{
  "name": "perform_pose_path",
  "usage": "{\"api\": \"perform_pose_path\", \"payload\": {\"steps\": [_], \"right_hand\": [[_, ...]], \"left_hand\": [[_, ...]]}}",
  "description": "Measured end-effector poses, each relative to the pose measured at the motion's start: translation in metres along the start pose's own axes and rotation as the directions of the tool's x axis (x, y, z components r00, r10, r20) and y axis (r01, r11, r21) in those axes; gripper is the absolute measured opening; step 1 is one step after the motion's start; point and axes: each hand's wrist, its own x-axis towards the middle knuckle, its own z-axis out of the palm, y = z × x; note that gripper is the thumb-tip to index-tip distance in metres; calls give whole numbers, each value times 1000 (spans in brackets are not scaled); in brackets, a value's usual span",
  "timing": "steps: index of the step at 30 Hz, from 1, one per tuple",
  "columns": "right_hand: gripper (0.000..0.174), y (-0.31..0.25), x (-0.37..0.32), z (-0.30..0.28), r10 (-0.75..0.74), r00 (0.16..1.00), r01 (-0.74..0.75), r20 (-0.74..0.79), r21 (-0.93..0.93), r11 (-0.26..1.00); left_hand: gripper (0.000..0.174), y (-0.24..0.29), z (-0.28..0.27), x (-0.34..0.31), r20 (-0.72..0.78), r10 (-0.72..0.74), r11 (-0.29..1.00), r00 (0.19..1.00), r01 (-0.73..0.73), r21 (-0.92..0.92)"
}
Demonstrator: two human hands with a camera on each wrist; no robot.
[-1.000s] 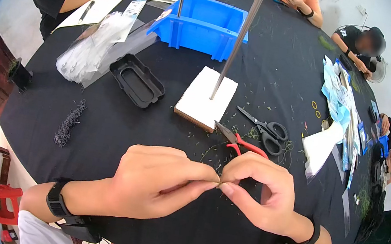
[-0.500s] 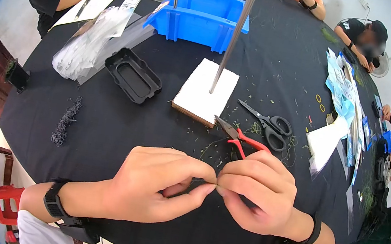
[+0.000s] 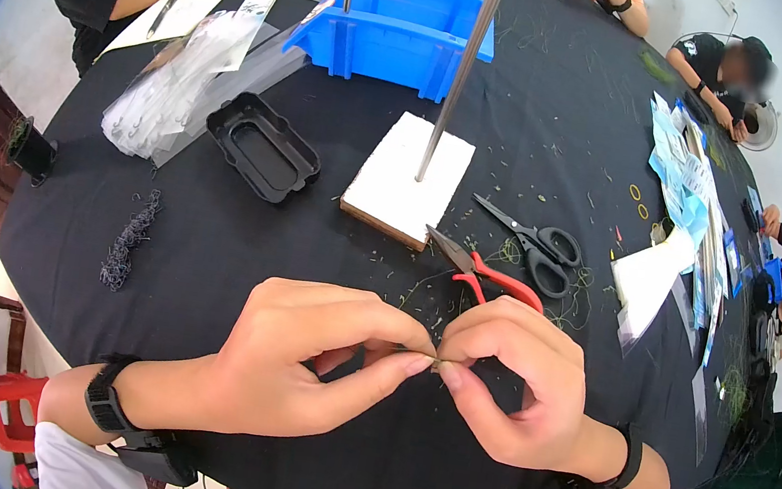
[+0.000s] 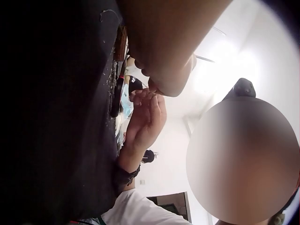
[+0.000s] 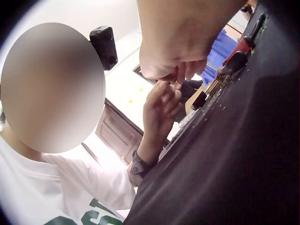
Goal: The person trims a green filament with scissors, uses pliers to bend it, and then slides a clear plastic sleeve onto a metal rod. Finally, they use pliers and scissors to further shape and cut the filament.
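Observation:
In the head view my left hand [image 3: 308, 359] and right hand [image 3: 526, 391] meet above the near part of the black-covered table. Thumb and forefinger of each pinch a thin, greenish-brown strand [image 3: 435, 361], mostly covered by the fingertips. Both wrist views also show the fingertips together; the strand is too small there to make out. Just beyond the right hand lie red-handled pliers [image 3: 505, 282], with black scissors [image 3: 549, 259] behind them. A white-topped block [image 3: 400, 185] holding an upright metal rod [image 3: 456, 82] stands farther forward.
A black tray [image 3: 264, 147] and a dark tangled bundle [image 3: 129, 241] lie to the left. Behind is a blue bin [image 3: 389, 57]. Clear plastic bags [image 3: 171, 90] lie at left, blue-white packaging [image 3: 675, 201] at right. Green strand scraps [image 3: 579, 303] lie near the scissors. Other people sit around.
The right hand's thumb and forefinger have spread into a rounder loop since half a second ago, its other fingers less bunched. Both hands still pinch the strand at nearly the same spot.

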Motion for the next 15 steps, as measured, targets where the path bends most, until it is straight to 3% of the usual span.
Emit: {"api": "perform_pose_path", "payload": {"steps": [10, 13, 14, 15], "right_hand": [[16, 0, 1, 1, 22, 1000, -22, 11, 3, 1000], [17, -1, -1, 3, -10, 1000, 10, 5, -28, 1000], [17, -1, -2, 4, -23, 1000, 23, 3, -38, 999], [17, -1, -2, 5, -28, 998, 31, 54, -44, 999]], "left_hand": [[4, -2, -2, 1, 21, 30, 999, 999, -31, 12], [7, -8, 1, 2, -127, -37, 989, 991, 18, -146], [9, 1, -4, -1, -72, -266, 927, 961, 234, -292], [11, -2, 0, 1, -168, -233, 915, 958, 157, -372]]}}
